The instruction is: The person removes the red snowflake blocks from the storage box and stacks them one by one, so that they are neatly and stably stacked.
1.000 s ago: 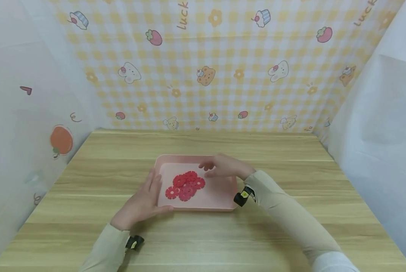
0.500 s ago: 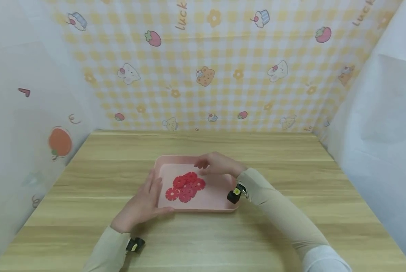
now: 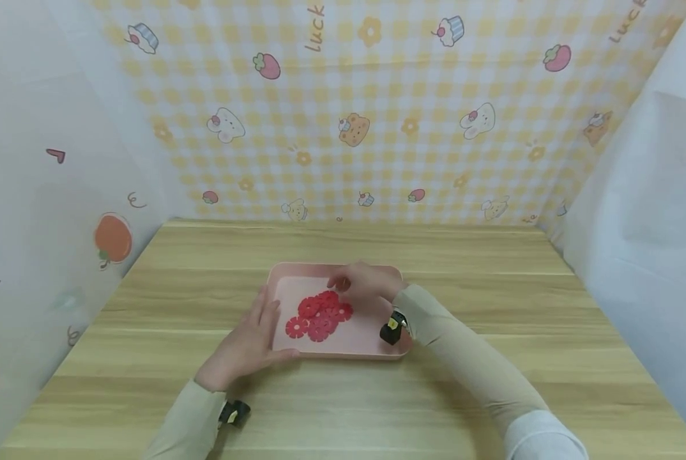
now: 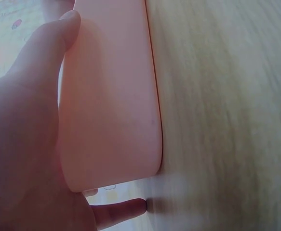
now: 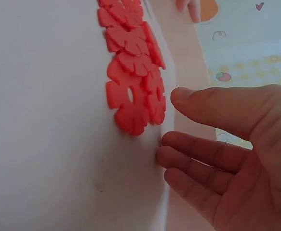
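Observation:
A shallow pink tray [image 3: 354, 343] lies on the wooden table, with several red, notched, flower-shaped plastic discs [image 3: 319, 316] heaped inside it. My left hand [image 3: 245, 345] rests against the tray's near left corner, its thumb along the near rim and its fingers spread at the left side. One finger reaches down beside the tray wall [image 4: 111, 106] in the left wrist view. Over the tray's far part, my right hand [image 3: 365, 281] hovers beside the heap. In the right wrist view its thumb and loosely bent fingers stand apart with nothing between them, close to the nearest discs [image 5: 133, 96].
A pale wooden tabletop [image 3: 469, 255] surrounds the tray. Behind it hangs a yellow checked cloth [image 3: 389, 153] with cartoon prints. White sheets [image 3: 636, 211] close off both sides. Black wrist-camera straps [image 3: 391, 329] sit at both wrists.
The right hand has moved left over the tray, nearer to the heap, and its fingers have drawn in and down. The left hand stays at the tray corner. The head view shifts slightly.

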{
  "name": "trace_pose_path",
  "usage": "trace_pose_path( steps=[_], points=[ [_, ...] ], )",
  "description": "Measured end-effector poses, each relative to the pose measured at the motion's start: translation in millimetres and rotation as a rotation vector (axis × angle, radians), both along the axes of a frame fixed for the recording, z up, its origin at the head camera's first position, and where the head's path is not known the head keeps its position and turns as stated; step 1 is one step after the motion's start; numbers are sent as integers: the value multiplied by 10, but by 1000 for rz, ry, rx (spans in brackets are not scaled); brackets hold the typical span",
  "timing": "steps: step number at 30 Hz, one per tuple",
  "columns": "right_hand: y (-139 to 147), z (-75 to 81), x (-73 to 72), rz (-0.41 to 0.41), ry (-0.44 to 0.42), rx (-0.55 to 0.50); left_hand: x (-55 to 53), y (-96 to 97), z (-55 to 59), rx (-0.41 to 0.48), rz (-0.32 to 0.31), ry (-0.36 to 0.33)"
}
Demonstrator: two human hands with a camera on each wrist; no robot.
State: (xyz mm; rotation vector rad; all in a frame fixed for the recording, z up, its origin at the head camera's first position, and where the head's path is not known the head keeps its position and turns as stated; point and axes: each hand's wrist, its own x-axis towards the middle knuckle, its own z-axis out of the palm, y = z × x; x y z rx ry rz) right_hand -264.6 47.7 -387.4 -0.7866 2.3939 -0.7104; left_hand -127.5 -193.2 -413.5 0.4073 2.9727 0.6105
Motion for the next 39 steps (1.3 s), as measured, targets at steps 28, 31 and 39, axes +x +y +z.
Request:
trace_pose_path(
  steps=[28, 31, 39],
  points=[
    [-153, -154, 9, 91, 134, 57, 9, -5, -37, 20, 6, 39],
    [-144, -167, -4, 83, 142, 51, 8, 2, -28, 23, 10, 31],
    [-110, -171, -24, 76, 179, 86, -14, 29, -41, 90, 38, 0]
  ],
)
